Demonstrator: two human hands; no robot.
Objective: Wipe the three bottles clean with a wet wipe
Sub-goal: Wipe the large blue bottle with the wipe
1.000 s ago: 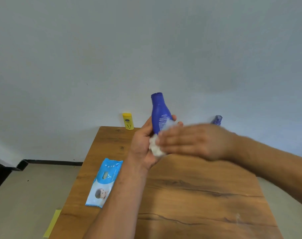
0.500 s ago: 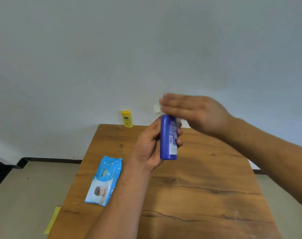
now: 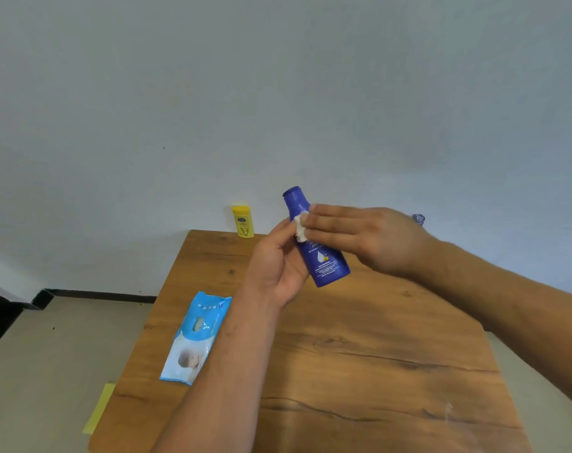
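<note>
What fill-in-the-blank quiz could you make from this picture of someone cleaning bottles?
1. The left hand grips a ___ bottle.
2. The right hand presses a wipe of ___ colour against it.
3. The yellow bottle stands ___ at the table's far edge.
4. The pack of wipes lies to the ___ of the left hand.

Missing words: blue; white; upright; left.
</note>
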